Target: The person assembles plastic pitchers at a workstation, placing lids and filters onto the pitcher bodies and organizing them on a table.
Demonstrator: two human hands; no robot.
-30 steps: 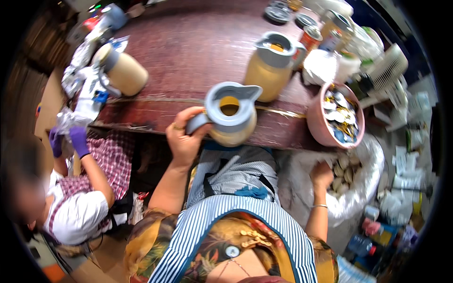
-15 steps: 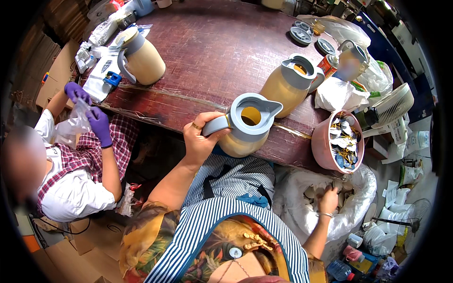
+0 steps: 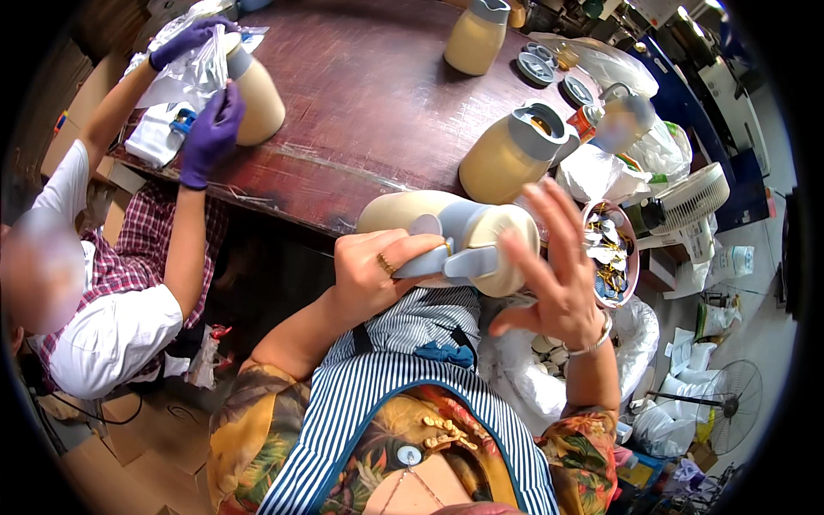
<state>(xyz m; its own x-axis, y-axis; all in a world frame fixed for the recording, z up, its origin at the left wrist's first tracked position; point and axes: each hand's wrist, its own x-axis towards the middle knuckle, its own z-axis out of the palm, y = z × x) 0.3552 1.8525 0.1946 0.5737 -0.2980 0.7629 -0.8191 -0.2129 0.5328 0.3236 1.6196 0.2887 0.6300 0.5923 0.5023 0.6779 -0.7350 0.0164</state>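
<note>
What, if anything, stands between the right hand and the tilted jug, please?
Nothing visible: the right hand, open with fingers spread, is right beside the lid of the jug; whether it touches is unclear.

Pale glare streaks the tabletop; the right fingers blur.

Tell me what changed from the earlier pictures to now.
The held jug has tipped from upright, its mouth end now rightward under a cream lid. The right hand has left the white bag, moving up and left toward the lid, open. The co-worker's purple-gloved hands have risen to the cream jug at left. The left hand still grips the held jug; the open jug still stands.
</note>
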